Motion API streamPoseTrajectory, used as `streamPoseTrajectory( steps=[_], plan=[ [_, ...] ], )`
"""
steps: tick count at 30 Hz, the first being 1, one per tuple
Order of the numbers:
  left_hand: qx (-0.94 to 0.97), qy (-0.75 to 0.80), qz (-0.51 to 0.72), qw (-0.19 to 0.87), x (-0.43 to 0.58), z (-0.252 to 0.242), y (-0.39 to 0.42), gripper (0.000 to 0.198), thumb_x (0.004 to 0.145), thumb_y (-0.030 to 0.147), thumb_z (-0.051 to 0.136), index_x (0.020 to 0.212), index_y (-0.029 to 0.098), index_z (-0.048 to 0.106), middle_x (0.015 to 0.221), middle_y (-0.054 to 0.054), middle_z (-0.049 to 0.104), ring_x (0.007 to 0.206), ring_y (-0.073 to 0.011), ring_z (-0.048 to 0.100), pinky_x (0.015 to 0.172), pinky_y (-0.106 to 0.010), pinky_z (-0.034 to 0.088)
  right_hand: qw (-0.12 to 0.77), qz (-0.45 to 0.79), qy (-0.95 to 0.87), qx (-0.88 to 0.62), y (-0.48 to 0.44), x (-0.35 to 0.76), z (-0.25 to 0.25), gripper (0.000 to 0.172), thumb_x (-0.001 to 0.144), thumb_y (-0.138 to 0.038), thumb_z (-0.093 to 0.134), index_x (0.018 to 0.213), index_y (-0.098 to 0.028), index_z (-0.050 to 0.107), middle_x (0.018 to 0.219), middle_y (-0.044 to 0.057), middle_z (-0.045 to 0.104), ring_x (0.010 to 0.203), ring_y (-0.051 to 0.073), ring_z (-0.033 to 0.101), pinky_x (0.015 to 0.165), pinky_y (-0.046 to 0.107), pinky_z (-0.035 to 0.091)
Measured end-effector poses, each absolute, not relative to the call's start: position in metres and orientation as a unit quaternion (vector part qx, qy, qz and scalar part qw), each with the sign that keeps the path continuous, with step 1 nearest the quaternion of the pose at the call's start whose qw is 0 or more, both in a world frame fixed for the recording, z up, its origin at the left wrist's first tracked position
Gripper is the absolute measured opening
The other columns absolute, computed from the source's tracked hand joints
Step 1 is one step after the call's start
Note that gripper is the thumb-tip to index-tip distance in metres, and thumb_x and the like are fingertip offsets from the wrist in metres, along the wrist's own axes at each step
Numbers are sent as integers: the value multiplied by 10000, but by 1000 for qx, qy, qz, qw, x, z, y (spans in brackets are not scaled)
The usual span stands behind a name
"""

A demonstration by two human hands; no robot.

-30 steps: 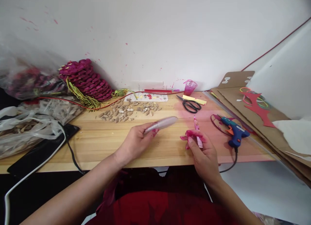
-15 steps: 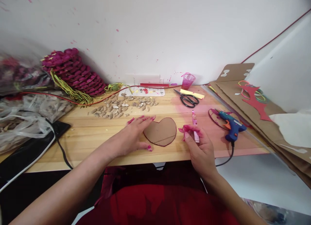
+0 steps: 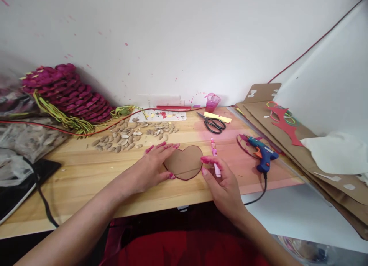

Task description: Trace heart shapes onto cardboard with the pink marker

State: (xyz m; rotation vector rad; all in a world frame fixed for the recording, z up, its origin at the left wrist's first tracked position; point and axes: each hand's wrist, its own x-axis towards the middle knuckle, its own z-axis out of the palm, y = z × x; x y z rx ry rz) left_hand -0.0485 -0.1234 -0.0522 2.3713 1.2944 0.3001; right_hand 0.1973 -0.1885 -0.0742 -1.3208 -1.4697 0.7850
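Note:
A brown cardboard heart (image 3: 185, 162) with a dark reddish outline lies flat on the wooden table. My left hand (image 3: 152, 164) spans its left side, fingers stretched along the upper edge and thumb at the lower edge. At the heart's right edge is my right hand (image 3: 221, 178), its thumb and forefinger a little apart and their tips at or very near the rim. Pink stain marks the fingertips of both hands. A pink and white glue or paint tube (image 3: 215, 155) lies just behind the right hand, which partly covers it.
Black-handled scissors (image 3: 214, 125), a yellow strip (image 3: 219, 117) and a cup of pink liquid (image 3: 212, 103) stand behind. At right lie a blue glue gun (image 3: 265, 155) and cardboard sheets (image 3: 255, 122). Pistachio-like shells (image 3: 123, 137) and a magenta layered piece (image 3: 71, 93) occupy the left.
My right hand has moved left to the heart's right edge, its pinched fingers parting. My left thumb has come in to the lower edge. The whole view has shifted slightly.

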Motion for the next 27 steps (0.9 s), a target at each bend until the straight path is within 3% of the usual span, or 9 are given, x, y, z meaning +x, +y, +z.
streamPoseTrajectory(
  steps=[4, 7, 10, 15, 21, 27],
  plan=[
    [858, 446, 184, 175, -50, -61, -117, 792, 810, 439, 774, 1497, 214, 451, 1532, -103, 515, 1477, -333, 382, 1197, -581, 345, 480, 330, -604, -543, -189, 198, -73, 238, 973, -372, 578, 1182, -274, 634, 1130, 31, 685, 998, 194, 640, 895, 321, 504],
    [850, 426, 284, 127, -50, -63, -115, 549, 883, 510, 677, 1321, 185, 620, 1334, -110, 682, 1362, -324, 526, 1141, -567, 412, 482, 330, -601, -545, -189, 198, -70, 274, 999, -428, 519, 1179, -272, 654, 1092, 40, 690, 981, 196, 633, 884, 317, 509],
    [840, 402, 350, 101, -49, -62, -115, 294, 991, 401, 539, 1136, 204, 703, 1093, -57, 774, 1144, -249, 657, 1029, -480, 497, 482, 354, -591, -541, -189, 200, -70, 340, 1014, -478, 472, 1238, -272, 624, 1103, 47, 690, 902, 182, 630, 845, 313, 516],
    [836, 388, 377, 96, -44, -60, -120, 256, 1020, 272, 466, 951, 210, 705, 911, -17, 759, 910, -192, 667, 870, -394, 514, 445, 346, -602, -566, -169, 220, -55, 399, 1027, -515, 427, 1284, -248, 575, 1031, 51, 714, 702, 145, 568, 711, 301, 491],
    [822, 401, 397, 71, -38, -62, -120, 178, 994, 207, 494, 1042, 228, 664, 924, -2, 756, 859, -179, 657, 814, -357, 487, 513, 244, -611, -551, -82, 252, 16, 466, 1008, -574, 436, 1206, -213, 654, 673, 15, 659, 514, 127, 496, 508, 259, 376],
    [825, 410, 385, 58, -39, -70, -116, 159, 968, 173, 504, 997, 232, 649, 885, 10, 743, 827, -176, 648, 803, -346, 462, 504, 366, -542, -564, 18, 260, 47, 431, 999, -557, 483, 1009, -165, 663, 531, -3, 580, 450, 121, 555, 402, 215, 256]
  ],
)
